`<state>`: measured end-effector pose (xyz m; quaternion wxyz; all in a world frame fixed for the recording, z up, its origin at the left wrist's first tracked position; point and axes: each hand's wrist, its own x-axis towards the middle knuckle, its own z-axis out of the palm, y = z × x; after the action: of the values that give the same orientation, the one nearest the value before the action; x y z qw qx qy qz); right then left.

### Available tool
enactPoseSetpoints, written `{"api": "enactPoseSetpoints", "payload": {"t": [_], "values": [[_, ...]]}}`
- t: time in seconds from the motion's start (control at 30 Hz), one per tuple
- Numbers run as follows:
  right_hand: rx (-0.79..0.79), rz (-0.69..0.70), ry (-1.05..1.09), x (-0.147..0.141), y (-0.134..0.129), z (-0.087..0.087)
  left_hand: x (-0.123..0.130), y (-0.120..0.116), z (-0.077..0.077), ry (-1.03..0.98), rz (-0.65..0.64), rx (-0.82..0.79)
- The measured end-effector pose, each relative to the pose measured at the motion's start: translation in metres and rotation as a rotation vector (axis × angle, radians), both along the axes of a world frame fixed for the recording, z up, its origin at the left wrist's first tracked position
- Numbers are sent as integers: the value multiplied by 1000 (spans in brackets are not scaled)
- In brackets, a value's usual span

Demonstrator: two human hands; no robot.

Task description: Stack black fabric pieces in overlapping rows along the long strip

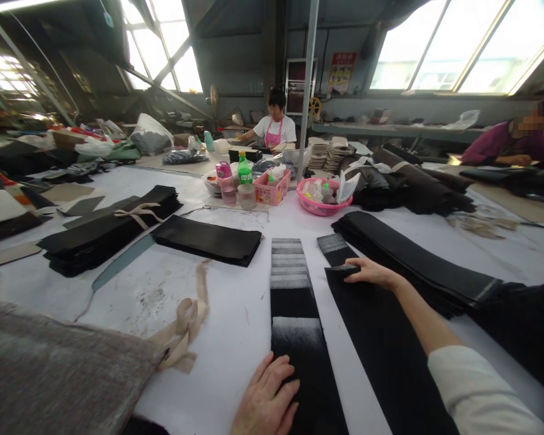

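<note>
My left hand (269, 396) lies with its fingers stretched out on the left edge of a long black strip (306, 362). Beyond the fingers, that strip carries a whitish band, and its far part shows several whitish stripes. To the right, my right hand (372, 273) pinches the far end of a second black strip (381, 338), which runs back toward me. Just past that end a striped black piece (334, 244) shows, partly covered. A stack of long black strips (403, 257) curves along the right side, close to my right hand.
Black rectangular pieces (208, 238) and a tied black bundle (104, 232) lie at left. A beige ribbon (190, 320) trails beside grey fabric (58, 368). Behind stand a pink basin (324, 208), a pink basket (272, 192) and a green bottle (245, 169). Two people (276, 128) sit farther back.
</note>
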<state>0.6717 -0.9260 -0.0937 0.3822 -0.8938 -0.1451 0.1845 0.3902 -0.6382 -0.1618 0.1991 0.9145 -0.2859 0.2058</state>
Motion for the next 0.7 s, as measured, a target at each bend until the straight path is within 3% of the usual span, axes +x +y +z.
{"api": "enactPoseSetpoints", "payload": {"t": [0.1, 0.23, 0.33, 0.4, 0.53, 0.7], "values": [[1, 15, -12, -2, 1, -8, -4, -1, 2, 43, 6, -31], [5, -105, -154, -14, -12, -11, -7, -4, 5, 106, 32, -68], [-19, -226, -333, -37, -25, 8, -9, -5, 4, 117, 37, -88], [-1, -266, -342, -59, -32, 27, -9, -5, 3, 115, 38, -88], [225, -309, -66, -110, -43, 62, -10, -5, 0, 113, 22, -54], [479, -383, 60, -163, -55, 80, -11, -3, -1, 145, -16, -49]]}}
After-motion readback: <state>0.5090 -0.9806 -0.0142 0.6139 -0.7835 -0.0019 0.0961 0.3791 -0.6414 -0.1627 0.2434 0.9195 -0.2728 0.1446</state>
